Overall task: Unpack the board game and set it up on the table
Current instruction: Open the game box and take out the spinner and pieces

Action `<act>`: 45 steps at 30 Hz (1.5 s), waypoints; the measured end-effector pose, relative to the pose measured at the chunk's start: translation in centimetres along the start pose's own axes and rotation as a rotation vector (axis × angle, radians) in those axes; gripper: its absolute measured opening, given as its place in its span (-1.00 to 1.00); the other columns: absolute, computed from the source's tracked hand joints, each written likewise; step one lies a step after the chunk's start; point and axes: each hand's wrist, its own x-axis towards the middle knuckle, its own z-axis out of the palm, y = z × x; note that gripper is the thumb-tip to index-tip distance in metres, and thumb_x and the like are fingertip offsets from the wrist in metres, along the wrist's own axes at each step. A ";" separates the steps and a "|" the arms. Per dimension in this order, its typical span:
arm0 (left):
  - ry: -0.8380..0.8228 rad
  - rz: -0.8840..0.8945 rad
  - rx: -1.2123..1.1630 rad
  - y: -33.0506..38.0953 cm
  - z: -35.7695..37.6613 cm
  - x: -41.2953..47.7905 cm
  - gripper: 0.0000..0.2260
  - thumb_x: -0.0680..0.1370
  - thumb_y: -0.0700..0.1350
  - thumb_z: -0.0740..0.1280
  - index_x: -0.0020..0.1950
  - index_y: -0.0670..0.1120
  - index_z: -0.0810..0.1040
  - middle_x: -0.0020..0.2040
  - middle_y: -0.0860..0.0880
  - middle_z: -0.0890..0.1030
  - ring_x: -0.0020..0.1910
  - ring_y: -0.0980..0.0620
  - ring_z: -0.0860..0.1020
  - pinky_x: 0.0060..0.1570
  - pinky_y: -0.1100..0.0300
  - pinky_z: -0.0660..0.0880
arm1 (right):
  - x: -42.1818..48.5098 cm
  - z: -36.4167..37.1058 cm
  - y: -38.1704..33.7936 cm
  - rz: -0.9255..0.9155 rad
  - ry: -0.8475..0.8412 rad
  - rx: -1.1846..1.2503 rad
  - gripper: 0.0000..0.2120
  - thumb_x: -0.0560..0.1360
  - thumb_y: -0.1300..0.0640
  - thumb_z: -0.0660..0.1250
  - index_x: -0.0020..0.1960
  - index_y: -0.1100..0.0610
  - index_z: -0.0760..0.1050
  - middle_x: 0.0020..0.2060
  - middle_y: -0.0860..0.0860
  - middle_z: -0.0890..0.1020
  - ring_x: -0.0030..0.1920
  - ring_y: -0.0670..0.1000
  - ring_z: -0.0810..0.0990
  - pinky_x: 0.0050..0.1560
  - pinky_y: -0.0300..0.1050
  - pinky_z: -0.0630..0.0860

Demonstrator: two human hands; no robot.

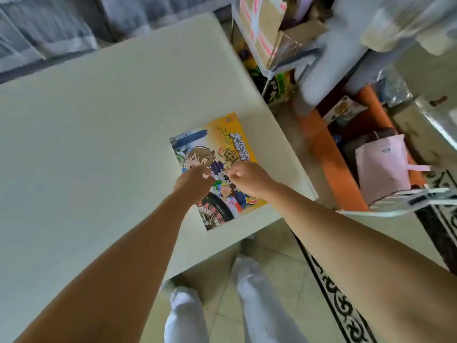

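A colourful board game box with cartoon figures and a roulette wheel lies flat on the white table, close to its near right corner. Both hands are above the middle of the lid, almost touching each other. My left hand has its fingers curled, with the fingertips pinched together on the lid's surface. My right hand is curled the same way and pinches at the same spot. Blur hides what lies between the fingertips. The box is closed.
Cardboard boxes and packets crowd a shelf just past the table's right edge. An orange rack holding a pink parcel stands on the right. My white-clad legs are on the tiled floor below the table's edge.
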 end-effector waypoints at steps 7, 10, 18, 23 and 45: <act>-0.106 -0.274 -0.169 -4.7 7.1 4.4 -0.68 0.58 -0.15 0.22 0.32 -0.18 0.46 0.22 -0.15 0.55 0.13 -0.15 0.54 0.05 0.08 0.48 | 3.3 1.8 8.3 0.212 -0.004 0.078 -0.71 0.60 0.22 0.15 0.27 0.18 0.50 0.24 0.07 0.56 0.25 0.05 0.52 0.27 -0.08 0.40; -0.002 -0.344 -0.167 -5.8 8.9 6.7 -0.69 0.58 -0.16 0.22 0.32 -0.21 0.39 0.20 -0.21 0.47 0.03 -0.14 0.51 -0.12 0.11 0.54 | 5.5 2.7 11.2 0.271 0.049 0.114 -0.67 0.58 0.23 0.16 0.32 0.15 0.44 0.26 0.07 0.53 0.26 0.04 0.50 0.29 -0.09 0.38; 0.130 -0.671 -0.529 -7.3 10.3 11.6 -0.56 0.58 0.04 0.24 0.35 -0.16 0.22 0.25 -0.18 0.34 0.15 -0.10 0.42 -0.04 0.07 0.48 | 10.9 3.5 13.5 0.399 0.251 0.107 -0.50 0.52 0.02 0.27 0.42 0.13 0.30 0.36 0.09 0.40 0.35 0.08 0.36 0.33 0.02 0.31; 0.101 -0.759 -0.785 -8.5 10.2 12.5 -0.64 0.52 0.11 0.29 0.19 -0.06 0.37 0.18 -0.19 0.47 0.10 -0.12 0.53 -0.09 0.07 0.56 | 13.1 4.1 13.4 0.579 0.198 0.276 -0.70 0.46 -0.14 0.27 0.00 0.09 0.46 0.08 0.05 0.41 0.04 0.05 0.46 0.04 0.00 0.44; 0.360 -0.646 -1.181 -7.1 -1.1 9.6 -0.59 0.53 0.15 0.30 0.20 -0.13 0.42 -0.12 -0.17 0.51 -0.15 -0.08 0.54 -0.26 0.09 0.52 | 8.6 -1.5 6.9 0.454 -0.020 0.768 -0.52 0.46 -0.20 0.27 0.29 0.01 0.36 0.15 -0.01 0.59 0.10 -0.04 0.59 0.10 -0.02 0.51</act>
